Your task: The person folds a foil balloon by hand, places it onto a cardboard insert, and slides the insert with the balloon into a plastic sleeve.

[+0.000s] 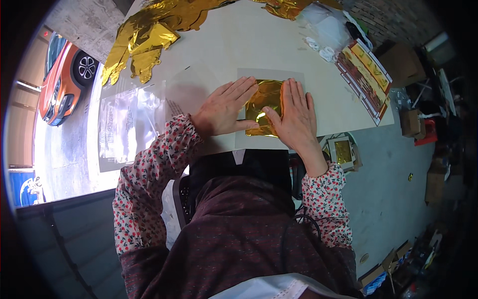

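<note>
A shiny gold foil sheet [263, 102] lies on a pale grey board [298, 75] at the near edge of the table. My left hand [226, 107] rests flat with its fingers stretched over the foil's left edge. On the foil's right side my right hand [294, 112] lies flat too, its thumb reaching in across the foil. Both palms face down and neither hand grips anything. What is under the fingers is hidden.
Crumpled gold foil [154, 40] covers the table's far left. Clear plastic bags [132, 119] lie at the left. A printed card sheet [366, 74] sits at the right, near white plastic wrapping [323, 25]. Below the table's right edge is a stool [343, 149] holding a gold-centred piece.
</note>
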`<state>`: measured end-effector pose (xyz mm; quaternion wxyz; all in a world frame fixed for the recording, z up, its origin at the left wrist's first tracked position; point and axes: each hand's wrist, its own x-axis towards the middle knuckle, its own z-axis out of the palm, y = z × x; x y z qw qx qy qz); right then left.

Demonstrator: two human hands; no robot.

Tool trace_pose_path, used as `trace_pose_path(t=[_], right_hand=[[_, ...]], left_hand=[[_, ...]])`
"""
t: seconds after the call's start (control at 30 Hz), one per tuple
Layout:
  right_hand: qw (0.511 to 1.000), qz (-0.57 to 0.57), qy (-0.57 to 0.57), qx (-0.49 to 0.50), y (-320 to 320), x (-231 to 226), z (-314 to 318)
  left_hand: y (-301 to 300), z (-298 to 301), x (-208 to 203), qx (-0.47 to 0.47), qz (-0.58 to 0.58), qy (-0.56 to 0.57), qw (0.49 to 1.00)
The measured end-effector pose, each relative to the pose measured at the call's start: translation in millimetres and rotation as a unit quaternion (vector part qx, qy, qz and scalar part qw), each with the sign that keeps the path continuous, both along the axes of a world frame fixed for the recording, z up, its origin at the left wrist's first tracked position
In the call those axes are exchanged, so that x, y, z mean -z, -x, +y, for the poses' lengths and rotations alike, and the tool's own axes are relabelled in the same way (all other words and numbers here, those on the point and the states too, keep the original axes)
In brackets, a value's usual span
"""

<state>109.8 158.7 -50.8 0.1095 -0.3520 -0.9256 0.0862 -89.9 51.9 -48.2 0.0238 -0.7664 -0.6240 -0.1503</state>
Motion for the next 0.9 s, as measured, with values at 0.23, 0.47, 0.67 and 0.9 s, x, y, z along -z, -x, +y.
trace_pose_path(t=[0.23, 0.47, 0.67, 0.9], right_hand=[[1.000, 0.003, 0.018, 0.005, -1.0, -0.3, 0.5], [1.000, 0.001, 0.028, 0.002, -3.0, -1.4, 0.8], [0.999, -0.003, -0.031, 0.021, -10.6, 1.6, 2.5], [1.000, -0.008, -0.022, 0.015, -15.9, 0.6, 4.0]], left_hand=[[2.2, 3.2, -5.5, 0.020, -0.003, -0.016, 1.000], [1.2, 2.9, -6.4, 0.018, -0.003, -0.006, 1.000], [-4.2, 3.5, -10.0, 0.000, 0.009, -0.005, 1.000], [-8.3, 8.4, -21.1, 0.005, 0.136, 0.032, 0.990]])
